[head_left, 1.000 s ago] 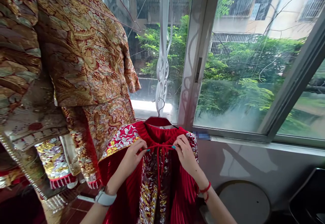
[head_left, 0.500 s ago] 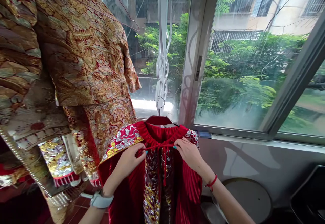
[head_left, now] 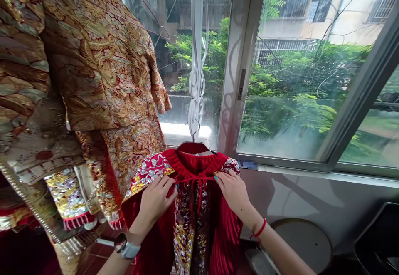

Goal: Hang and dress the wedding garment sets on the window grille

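A red cape-like garment (head_left: 149,225) with silver and gold sequin trim hangs on a dark hanger (head_left: 193,147). At its gathered neckline a red drawstring (head_left: 199,179) is tied in front, with loops or ends hanging down. My left hand (head_left: 158,198) pinches one side of the string, at the left of the collar. On the other side, my right hand (head_left: 232,189) pinches the string too, so it stretches nearly level between both hands. The fingertips are partly hidden against the cloth.
Gold brocade garments (head_left: 102,67) hang close on the left, above fringed, sequined pieces (head_left: 70,198). A white scrolled metal stand (head_left: 195,79) rises before the window (head_left: 289,100). At the lower right are a round grey object (head_left: 301,241) and a glossy black object (head_left: 378,241).
The hanging ends of the drawstring sit a little higher and shorter. My left wrist has turned so the watch face shows. The whole view has shifted slightly.
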The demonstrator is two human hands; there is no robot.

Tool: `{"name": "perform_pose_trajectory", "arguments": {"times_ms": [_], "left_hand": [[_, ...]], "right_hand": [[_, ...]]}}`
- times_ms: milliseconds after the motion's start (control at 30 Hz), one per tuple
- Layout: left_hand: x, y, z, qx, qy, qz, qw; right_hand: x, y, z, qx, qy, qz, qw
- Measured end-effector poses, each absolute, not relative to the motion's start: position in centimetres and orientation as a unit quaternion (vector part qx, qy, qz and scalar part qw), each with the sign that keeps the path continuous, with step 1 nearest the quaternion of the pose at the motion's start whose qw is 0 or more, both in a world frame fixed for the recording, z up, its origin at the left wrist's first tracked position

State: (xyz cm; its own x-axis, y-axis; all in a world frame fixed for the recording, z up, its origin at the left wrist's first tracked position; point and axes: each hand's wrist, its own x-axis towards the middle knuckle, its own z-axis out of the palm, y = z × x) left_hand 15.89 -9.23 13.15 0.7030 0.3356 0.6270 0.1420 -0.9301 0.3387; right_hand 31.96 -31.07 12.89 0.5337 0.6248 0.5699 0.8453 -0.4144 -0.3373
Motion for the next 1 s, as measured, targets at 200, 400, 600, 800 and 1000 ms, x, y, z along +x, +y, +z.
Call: {"name": "perform_pose_trajectory", "arguments": {"times_ms": [200,400,600,800,1000], "left_hand": [[16.3,-8.7,12.0,0.81,0.195,0.238,0.5],[14.6,-9.9,13.7,0.841,0.186,0.328,0.389],[13.4,-1.8,14.1,0.754,0.197,0.505,0.371],[16.2,8.0,13.3,0.824,0.214,0.381,0.36],[13.2,6.3,8.4,0.834,0.291,0.431,0.182]], "right_hand": [[33.1,-30.5,11.6,-0.707,-0.479,0.094,0.512],[33.8,-31.5,13.5,-0.728,-0.451,0.103,0.505],[38.0,-34.3,15.0,-0.711,-0.424,-0.095,0.553],[40.5,-33.2,14.1,-0.734,-0.528,-0.006,0.428],[40.7,-33.3,13.7,-0.75,-0.53,-0.044,0.394]]}}
